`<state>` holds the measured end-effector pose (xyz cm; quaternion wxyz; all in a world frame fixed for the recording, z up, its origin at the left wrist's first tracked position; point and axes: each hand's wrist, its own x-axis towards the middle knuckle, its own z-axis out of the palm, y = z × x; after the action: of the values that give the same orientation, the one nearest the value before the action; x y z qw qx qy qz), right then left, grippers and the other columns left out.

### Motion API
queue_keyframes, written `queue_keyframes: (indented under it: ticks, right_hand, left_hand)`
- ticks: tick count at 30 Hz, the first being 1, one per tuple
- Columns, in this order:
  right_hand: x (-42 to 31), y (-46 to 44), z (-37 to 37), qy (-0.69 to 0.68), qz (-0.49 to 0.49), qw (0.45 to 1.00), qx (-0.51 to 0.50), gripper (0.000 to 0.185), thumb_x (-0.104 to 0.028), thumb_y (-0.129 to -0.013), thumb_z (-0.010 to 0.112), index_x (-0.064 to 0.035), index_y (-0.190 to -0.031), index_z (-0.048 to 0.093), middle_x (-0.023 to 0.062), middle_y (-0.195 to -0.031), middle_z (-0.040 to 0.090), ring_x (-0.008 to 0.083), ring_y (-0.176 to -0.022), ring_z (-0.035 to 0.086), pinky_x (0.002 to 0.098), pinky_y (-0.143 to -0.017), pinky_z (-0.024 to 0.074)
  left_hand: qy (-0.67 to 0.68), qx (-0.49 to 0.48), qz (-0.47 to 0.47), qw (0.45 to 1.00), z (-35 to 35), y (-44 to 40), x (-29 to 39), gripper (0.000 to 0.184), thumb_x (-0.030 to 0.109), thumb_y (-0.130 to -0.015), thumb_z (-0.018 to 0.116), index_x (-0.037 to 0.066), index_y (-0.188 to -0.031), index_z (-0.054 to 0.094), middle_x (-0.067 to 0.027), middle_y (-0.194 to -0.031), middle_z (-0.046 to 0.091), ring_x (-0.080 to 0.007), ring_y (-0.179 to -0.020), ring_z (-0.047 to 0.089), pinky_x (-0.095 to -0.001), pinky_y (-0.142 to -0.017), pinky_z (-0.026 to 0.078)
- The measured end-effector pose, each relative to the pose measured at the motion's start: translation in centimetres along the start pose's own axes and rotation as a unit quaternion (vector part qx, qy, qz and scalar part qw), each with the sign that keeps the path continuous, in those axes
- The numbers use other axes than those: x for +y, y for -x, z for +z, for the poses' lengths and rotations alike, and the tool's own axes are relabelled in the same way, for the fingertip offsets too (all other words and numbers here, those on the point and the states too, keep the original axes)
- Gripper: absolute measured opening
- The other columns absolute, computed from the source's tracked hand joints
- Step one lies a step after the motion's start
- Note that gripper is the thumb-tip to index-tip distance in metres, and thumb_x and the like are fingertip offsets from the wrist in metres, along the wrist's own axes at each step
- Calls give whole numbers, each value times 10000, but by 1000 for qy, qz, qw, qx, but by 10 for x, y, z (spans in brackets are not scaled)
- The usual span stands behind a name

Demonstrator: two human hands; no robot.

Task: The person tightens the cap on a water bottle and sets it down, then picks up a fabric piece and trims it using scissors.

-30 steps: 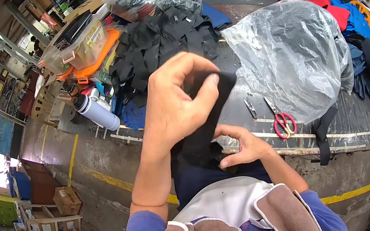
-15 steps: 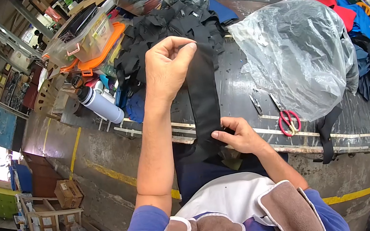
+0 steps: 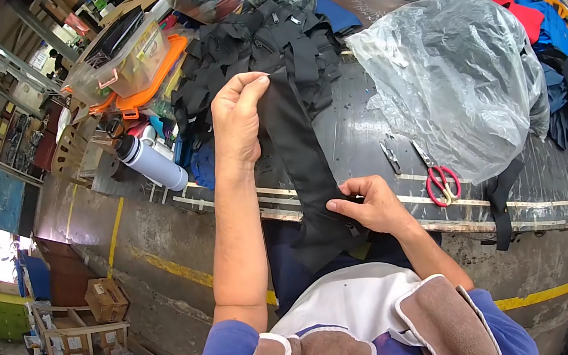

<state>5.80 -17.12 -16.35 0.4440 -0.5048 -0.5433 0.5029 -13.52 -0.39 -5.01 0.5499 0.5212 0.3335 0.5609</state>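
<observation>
A long black fabric strip (image 3: 300, 148) is stretched between my two hands above the table's front edge. My left hand (image 3: 240, 113) pinches its upper end between thumb and fingers. Lower down, my right hand (image 3: 371, 204) grips the strip's right edge, and the loose lower end hangs over my lap. Behind the strip lies a heap of similar black pieces (image 3: 217, 56), some with zipper pulls. Red-handled scissors (image 3: 443, 185) and small snips (image 3: 391, 157) rest on the table to the right of the strip.
A large clear plastic bag (image 3: 454, 86) covers the right of the dark table (image 3: 560, 193). Another black strip (image 3: 505, 203) hangs over the front edge. At the left stand a bottle (image 3: 152, 164) and plastic boxes (image 3: 134, 59). Red (image 3: 526, 20) and blue cloth (image 3: 555, 42) lie far right.
The strip, earlier folded near my left hand, is now drawn out lengthwise. Since half a second ago my left hand has shifted left, tilting the strip; its lower end now shows over my lap.
</observation>
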Motion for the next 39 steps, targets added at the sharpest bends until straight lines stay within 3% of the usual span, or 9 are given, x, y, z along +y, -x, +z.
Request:
queue_keyframes:
  ticks: [5, 8, 9, 12, 21, 25, 31, 34, 39]
  right_hand:
    - [-3, 1, -1, 44, -18, 999, 9, 283, -179, -947, 849, 28, -835, 692, -69, -711, 596, 22, -717, 484, 268, -612, 420]
    - [-5, 3, -1, 65, -21, 998, 13, 282, -183, -944, 851, 30, -842, 696, -60, -704, 592, 26, -709, 479, 274, -600, 418]
    - [-6, 3, -2, 75, -18, 997, 13, 280, -185, -942, 852, 30, -845, 700, -54, -698, 591, 28, -703, 477, 278, -592, 418]
    - [-7, 4, 0, 96, -17, 995, 16, 278, -187, -937, 853, 33, -852, 706, -37, -682, 582, 33, -687, 471, 285, -574, 415]
    - [-9, 7, -14, 164, -24, 986, 30, 285, -180, -910, 856, 51, -846, 701, 22, -626, 544, 52, -636, 447, 311, -539, 403]
    - [-9, 9, -17, 171, -26, 984, 36, 280, -178, -895, 860, 49, -840, 705, 50, -618, 553, 66, -619, 448, 324, -538, 408]
    - [-7, 10, -23, 199, -30, 979, 34, 271, -175, -877, 864, 47, -844, 713, 106, -617, 571, 99, -580, 461, 341, -538, 417]
    - [-6, 10, -28, 256, -11, 966, 19, 300, -245, -867, 859, 25, -882, 730, 188, -673, 642, 320, -578, 622, 406, -598, 491]
    - [0, 13, -29, 229, -34, 972, 44, 272, -183, -874, 862, 45, -844, 717, 139, -624, 597, 145, -541, 476, 351, -533, 423]
  left_hand:
    - [50, -19, -7, 999, -8, 1, -4, 100, 98, -999, 767, 6, -1035, 783, 23, -919, 753, -30, -801, 643, -196, -736, 492]
    - [-60, -71, -13, 996, -11, 10, 5, 108, 148, -1020, 769, 63, -1081, 797, 100, -850, 715, 42, -614, 487, -168, -541, 320]
    - [-61, -71, -12, 996, -13, 11, 6, 108, 148, -1020, 769, 63, -1081, 797, 100, -850, 715, 42, -614, 487, -168, -541, 320]
    - [-78, -79, -17, 994, -21, 13, 8, 149, 93, -1021, 772, 1, -1136, 790, 24, -970, 762, -25, -836, 645, -187, -775, 496]
    - [-118, -141, 25, 983, -38, 16, 10, 178, 113, -1022, 782, -18, -1140, 796, 47, -946, 733, -7, -836, 590, -188, -744, 472]
    - [-147, -164, 20, 975, -46, 15, 14, 181, 98, -1030, 760, -22, -1163, 788, -5, -996, 771, -55, -886, 671, -221, -822, 540]
    - [-137, -153, 31, 978, -35, 22, 8, 177, 100, -1007, 796, -22, -1134, 806, 51, -901, 726, 1, -778, 561, -187, -685, 437]
    - [-148, -164, 21, 975, -34, 25, 13, 152, 83, -998, 797, -22, -1107, 809, 50, -887, 726, 1, -774, 564, -186, -675, 435]
    - [-139, -137, 28, 980, -30, 28, 10, 103, 55, -984, 791, -15, -1056, 814, 58, -856, 711, 2, -776, 566, -186, -678, 435]
